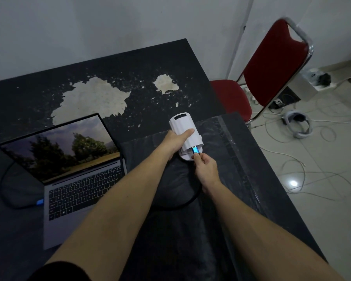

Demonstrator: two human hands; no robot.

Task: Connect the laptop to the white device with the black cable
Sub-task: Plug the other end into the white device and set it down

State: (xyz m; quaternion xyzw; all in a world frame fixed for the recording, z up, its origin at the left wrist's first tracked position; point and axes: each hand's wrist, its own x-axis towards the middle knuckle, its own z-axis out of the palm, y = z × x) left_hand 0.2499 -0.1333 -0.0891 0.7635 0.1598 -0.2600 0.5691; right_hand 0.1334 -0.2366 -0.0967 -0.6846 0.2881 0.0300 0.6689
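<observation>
An open silver laptop (79, 179) with a landscape on its screen sits at the left of the dark table (130, 74). A black cable (7, 179) loops from a blue plug at the laptop's left edge, behind it, and round to the middle. The white device (182, 123) lies right of the laptop. My left hand (177, 139) grips its side, thumb across the top. My right hand (206, 169) pinches the cable's blue plug (195, 150), whose tip sits at the near end of the device.
A red chair (272, 63) with a chrome frame stands off the table's right side. On the tiled floor beyond lie a white headset (296, 126), loose white cables (312, 175) and a white box. The tabletop has large peeled patches at the back.
</observation>
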